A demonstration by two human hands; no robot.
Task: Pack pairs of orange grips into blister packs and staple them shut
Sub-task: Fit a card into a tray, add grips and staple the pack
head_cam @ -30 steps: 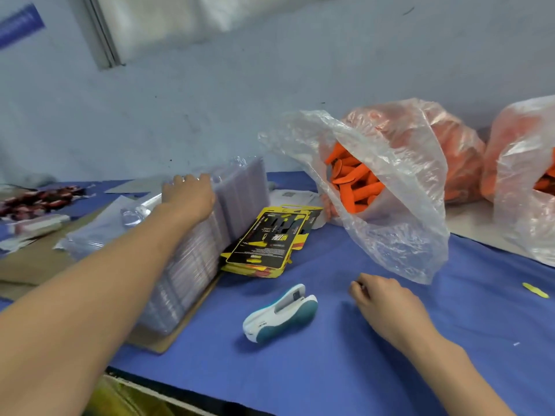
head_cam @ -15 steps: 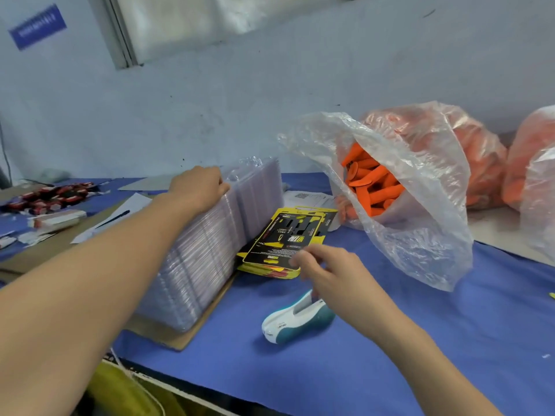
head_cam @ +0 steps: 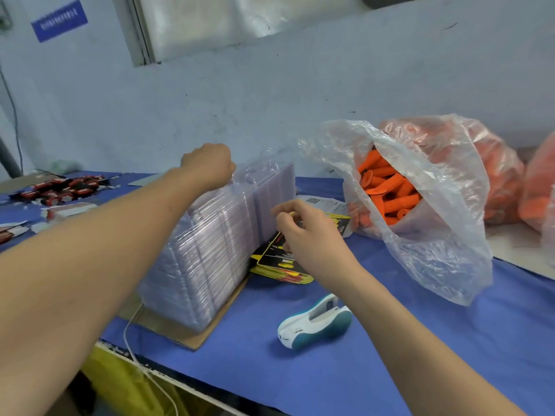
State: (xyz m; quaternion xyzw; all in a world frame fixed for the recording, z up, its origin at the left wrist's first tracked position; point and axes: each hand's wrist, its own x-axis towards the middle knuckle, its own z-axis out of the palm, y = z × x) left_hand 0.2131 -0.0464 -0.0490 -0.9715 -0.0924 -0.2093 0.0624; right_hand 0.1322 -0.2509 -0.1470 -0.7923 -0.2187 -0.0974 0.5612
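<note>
A long stack of clear blister packs (head_cam: pixel 216 247) stands on a cardboard sheet on the blue table. My left hand (head_cam: pixel 210 165) grips the top edge of the stack near its far end. Beside the stack lies a pile of yellow-and-black insert cards (head_cam: pixel 282 262). My right hand (head_cam: pixel 303 232) is over that pile and pinches a card at its upper end. Orange grips (head_cam: pixel 387 190) fill an open clear plastic bag (head_cam: pixel 435 235) at the right. A white and teal stapler (head_cam: pixel 315 322) lies on the table in front of the cards.
More bags of orange grips (head_cam: pixel 498 172) sit at the far right by the wall. Red and black items (head_cam: pixel 63 187) and papers lie at the far left. A white cable (head_cam: pixel 135 352) hangs over the table's front edge. A printed sheet (head_cam: pixel 324 202) lies behind the cards.
My right hand moved from the bare table near the stapler up to the card pile and took hold of a card. My left hand curled tighter on the blister stack's top edge.
</note>
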